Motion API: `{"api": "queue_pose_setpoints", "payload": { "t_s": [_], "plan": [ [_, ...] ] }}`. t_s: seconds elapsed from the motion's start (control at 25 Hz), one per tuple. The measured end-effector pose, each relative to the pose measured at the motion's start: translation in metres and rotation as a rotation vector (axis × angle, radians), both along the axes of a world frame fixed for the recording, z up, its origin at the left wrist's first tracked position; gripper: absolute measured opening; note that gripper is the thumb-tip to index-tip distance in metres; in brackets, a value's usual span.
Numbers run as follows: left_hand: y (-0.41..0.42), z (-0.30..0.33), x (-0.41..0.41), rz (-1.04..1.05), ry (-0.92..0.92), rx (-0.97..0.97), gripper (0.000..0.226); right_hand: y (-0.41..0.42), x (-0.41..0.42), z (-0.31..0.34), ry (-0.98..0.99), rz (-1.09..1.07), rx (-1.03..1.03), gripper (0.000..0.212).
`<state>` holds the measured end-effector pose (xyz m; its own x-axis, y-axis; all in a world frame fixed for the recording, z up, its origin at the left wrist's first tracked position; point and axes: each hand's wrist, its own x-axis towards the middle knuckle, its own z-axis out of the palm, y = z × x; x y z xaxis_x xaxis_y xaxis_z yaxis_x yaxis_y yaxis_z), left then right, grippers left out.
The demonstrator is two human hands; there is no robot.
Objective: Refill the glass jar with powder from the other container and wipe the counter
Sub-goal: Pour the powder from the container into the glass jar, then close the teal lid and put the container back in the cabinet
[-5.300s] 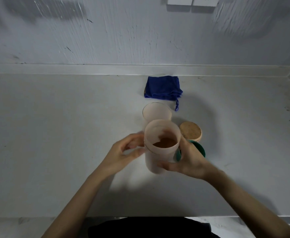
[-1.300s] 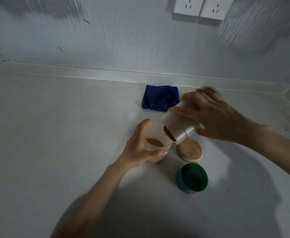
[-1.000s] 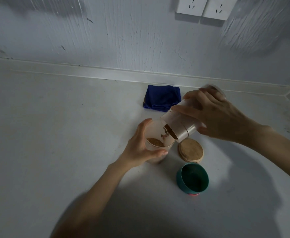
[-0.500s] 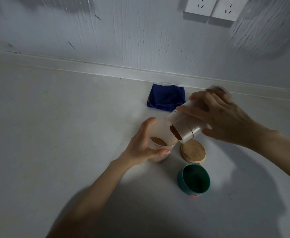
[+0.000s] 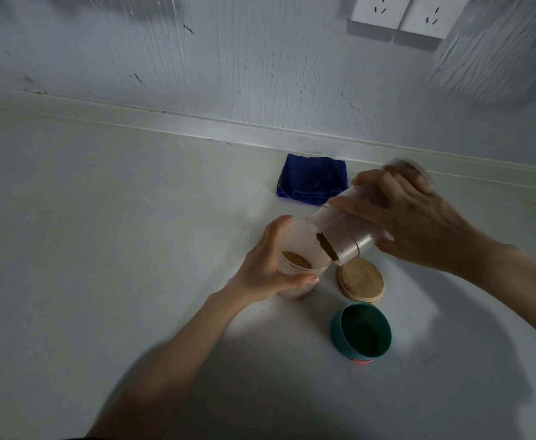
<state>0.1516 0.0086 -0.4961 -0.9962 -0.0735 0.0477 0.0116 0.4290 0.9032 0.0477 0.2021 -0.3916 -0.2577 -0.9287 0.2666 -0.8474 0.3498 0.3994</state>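
Since 5.3 s ago the container [image 5: 352, 231] has gone from upright between both hands to tipped on its side over the jar [image 5: 295, 252], and over the last second it has hardly shifted, the brown powder [image 5: 326, 250] still heaped at its lowered mouth. The pale counter [image 5: 101, 249] fills most of the view and runs back to a scuffed wall [image 5: 228, 58] carrying 2 white sockets [image 5: 400, 14] at the top. The right hand [image 5: 409, 217] comes in from the right and wraps the container around its middle, fingers curled over the top and thumb beneath, so the base points up and back toward the wall. The left hand [image 5: 266, 265] reaches up from below and grips the jar from its left side, thumb across the near wall and fingers curled round the far rim. The jar stands upright on the counter with a shallow layer of powder in its bottom, and the container's mouth sits just above its right rim. A folded blue cloth [image 5: 312, 179] lies behind the jar, near the wall. A teal lid [image 5: 362, 331] rests open side up in front and to the right. A round wooden lid [image 5: 360, 277] lies flat just beside the jar, between it and the teal lid. A few specks of powder dot the counter at the jar's foot.
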Motion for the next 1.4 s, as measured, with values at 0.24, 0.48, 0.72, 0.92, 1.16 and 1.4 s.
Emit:
{"api": "queue_pose_setpoints", "payload": {
  "t_s": [0.24,0.48,0.72,0.92,1.16,1.4],
  "plan": [
    [0.001,0.001,0.000,0.009,-0.004,-0.003,0.097,0.003,0.001,0.002,-0.025,-0.027,-0.022,0.084],
    [0.001,0.001,0.001,0.014,0.003,-0.010,0.095,0.000,0.003,-0.001,-0.040,-0.034,0.005,0.083],
    [0.001,0.000,0.000,-0.002,-0.008,0.003,0.098,-0.001,0.005,-0.006,-0.104,-0.098,-0.036,0.092],
    [0.001,-0.002,-0.001,-0.003,-0.014,-0.005,0.098,-0.002,0.006,-0.013,-0.207,-0.195,-0.077,0.095],
    [0.000,0.002,-0.001,-0.029,-0.012,0.036,0.096,-0.002,0.013,-0.014,-0.354,-0.279,-0.126,0.094],
    [-0.011,0.024,0.006,0.026,-0.030,0.042,0.096,0.004,0.038,-0.002,-0.808,-0.456,-0.504,0.089]
  ]
}}
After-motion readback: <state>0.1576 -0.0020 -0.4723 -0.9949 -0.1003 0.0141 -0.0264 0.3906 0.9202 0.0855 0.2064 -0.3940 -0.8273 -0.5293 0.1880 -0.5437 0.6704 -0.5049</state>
